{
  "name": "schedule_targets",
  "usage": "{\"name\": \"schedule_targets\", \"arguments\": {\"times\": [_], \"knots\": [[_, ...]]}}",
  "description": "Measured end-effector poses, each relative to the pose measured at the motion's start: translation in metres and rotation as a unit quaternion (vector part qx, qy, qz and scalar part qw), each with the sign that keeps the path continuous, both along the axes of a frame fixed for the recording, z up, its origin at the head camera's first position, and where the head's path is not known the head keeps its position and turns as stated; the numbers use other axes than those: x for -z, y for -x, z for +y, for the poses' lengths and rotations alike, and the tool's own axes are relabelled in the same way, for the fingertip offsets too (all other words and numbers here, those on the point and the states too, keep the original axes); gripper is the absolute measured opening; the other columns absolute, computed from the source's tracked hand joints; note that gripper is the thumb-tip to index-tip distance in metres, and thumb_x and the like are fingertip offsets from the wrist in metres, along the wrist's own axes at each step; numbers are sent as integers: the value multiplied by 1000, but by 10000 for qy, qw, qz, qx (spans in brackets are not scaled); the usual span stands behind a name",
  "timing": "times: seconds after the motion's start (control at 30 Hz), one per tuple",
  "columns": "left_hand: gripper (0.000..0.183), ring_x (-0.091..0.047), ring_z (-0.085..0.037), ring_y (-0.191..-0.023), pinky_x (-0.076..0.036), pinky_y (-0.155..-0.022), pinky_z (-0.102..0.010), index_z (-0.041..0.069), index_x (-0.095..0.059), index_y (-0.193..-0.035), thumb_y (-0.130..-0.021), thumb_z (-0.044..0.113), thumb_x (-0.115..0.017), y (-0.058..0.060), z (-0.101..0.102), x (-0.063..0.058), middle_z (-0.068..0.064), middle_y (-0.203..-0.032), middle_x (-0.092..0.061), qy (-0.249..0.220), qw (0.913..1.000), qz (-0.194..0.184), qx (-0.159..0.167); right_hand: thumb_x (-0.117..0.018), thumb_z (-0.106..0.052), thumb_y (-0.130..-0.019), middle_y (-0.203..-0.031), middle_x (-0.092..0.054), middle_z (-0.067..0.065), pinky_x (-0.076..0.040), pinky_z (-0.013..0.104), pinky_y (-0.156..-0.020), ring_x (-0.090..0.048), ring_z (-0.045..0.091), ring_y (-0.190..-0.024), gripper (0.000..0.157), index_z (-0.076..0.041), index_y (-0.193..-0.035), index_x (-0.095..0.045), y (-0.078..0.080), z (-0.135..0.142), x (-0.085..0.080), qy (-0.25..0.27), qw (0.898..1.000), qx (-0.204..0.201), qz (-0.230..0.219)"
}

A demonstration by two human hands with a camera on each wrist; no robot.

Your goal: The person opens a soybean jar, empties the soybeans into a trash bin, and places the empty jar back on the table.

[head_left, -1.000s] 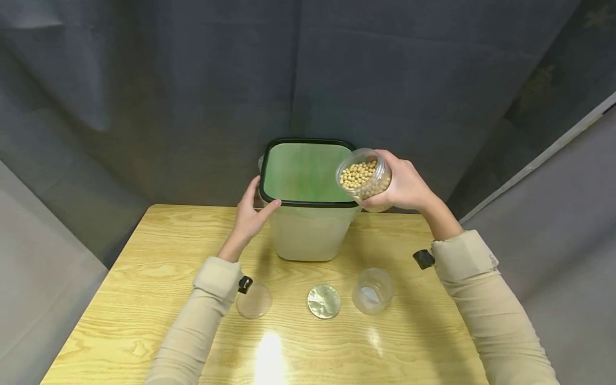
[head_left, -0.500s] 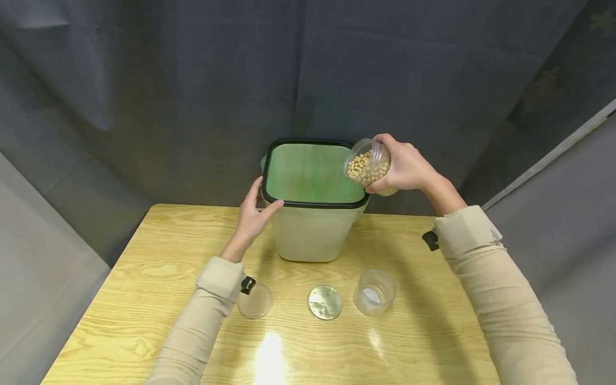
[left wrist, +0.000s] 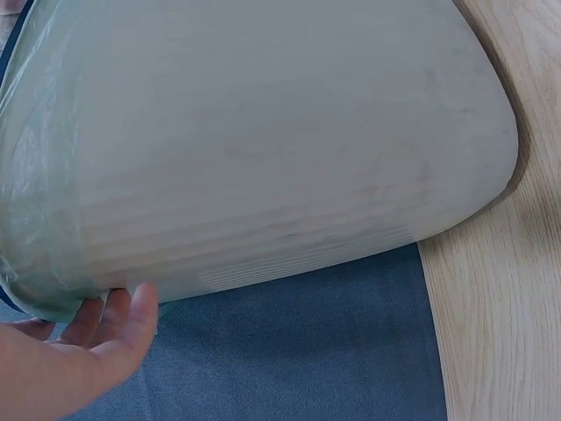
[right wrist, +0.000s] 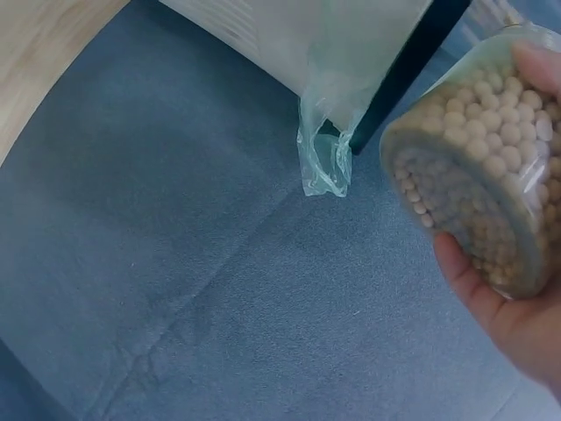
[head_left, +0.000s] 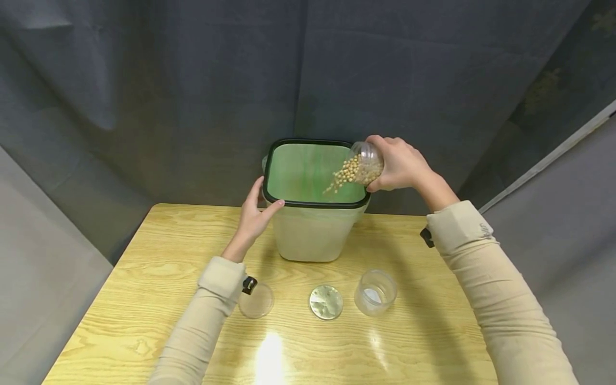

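In the head view a pale trash bin (head_left: 310, 235) with a black rim stands at the table's back edge, lined with a green plastic bag (head_left: 308, 166). My left hand (head_left: 252, 216) holds its front left corner, thumb at the rim and fingers along the side. Over the bin's right side, my right hand (head_left: 401, 166) grips a clear plastic jar (right wrist: 491, 167), tipped with its mouth toward the left. Soybeans (head_left: 347, 172) spill from the mouth down into the lined bin. Through the jar's wall in the right wrist view, many more beans show.
On the wooden table (head_left: 159, 267), in front of the bin, lie a clear round lid (head_left: 256, 300) and a silvery foil disc (head_left: 325, 302). Right of them stands a clear jar (head_left: 375, 292) with a white piece inside. A dark grey curtain (head_left: 216, 96) hangs behind.
The right hand has tipped the jar further left over the bin, and soybeans now pour from it. The left hand stays at the bin's corner.
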State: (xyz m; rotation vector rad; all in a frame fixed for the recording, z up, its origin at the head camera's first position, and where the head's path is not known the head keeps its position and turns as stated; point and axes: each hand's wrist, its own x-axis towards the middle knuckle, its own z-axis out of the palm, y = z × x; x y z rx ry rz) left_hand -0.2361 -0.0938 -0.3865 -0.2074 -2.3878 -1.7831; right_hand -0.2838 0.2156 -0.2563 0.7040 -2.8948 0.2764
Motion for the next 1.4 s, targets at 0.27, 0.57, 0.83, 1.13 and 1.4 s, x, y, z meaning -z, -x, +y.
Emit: {"name": "schedule_targets", "arguments": {"times": [0.27, 0.57, 0.83, 1.13, 1.4], "knots": [[77, -39, -29, -114, -37, -90, -47, 20, -20, -146, -84, 30, -64, 0, 0, -1, -8, -146, -25, -42, 10000, -50, -1, -82, -33, -53, -116, -51, 18, -42, 54, -72, -45, 37, -102, 93, -12, -133, -39, 0, -5, -1, -480, 9987, 2, 161], [76, -37, -30, -116, -36, -91, -48, 21, -20, -146, -84, 29, -63, 0, -1, -1, -8, -147, -23, -114, 9999, -80, 25, -81, -32, -54, -120, -49, 19, -44, 55, -68, -43, 38, -105, 92, -10, -132, -39, 0, -12, -3, -1049, 9935, -93, 425], [75, -39, -29, -114, -37, -90, -47, 21, -21, -145, -84, 29, -64, 0, -1, -1, -7, -147, -24, -122, 9999, -55, -17, -81, -29, -52, -114, -50, 18, -45, 54, -65, -43, 37, -99, 88, -11, -129, -42, 2, -13, -6, -1304, 9882, -221, 775], [75, -40, -28, -109, -39, -84, -45, 19, -23, -145, -83, 27, -64, 0, 0, 0, -10, -143, -29, -144, 9999, 7, -54, -82, -28, -52, -115, -49, 19, -46, 53, -68, -42, 38, -101, 89, -10, -129, -41, 1, -15, -7, -1635, 9815, -441, 898], [75, -41, -28, -107, -39, -82, -43, 19, -24, -145, -82, 28, -65, -2, 2, 0, -11, -141, -32, -142, 9999, 19, -50, -81, -26, -52, -114, -49, 21, -46, 52, -70, -43, 41, -102, 87, -8, -128, -43, 1, -16, -6, -1855, 9713, -726, 1301]]}}
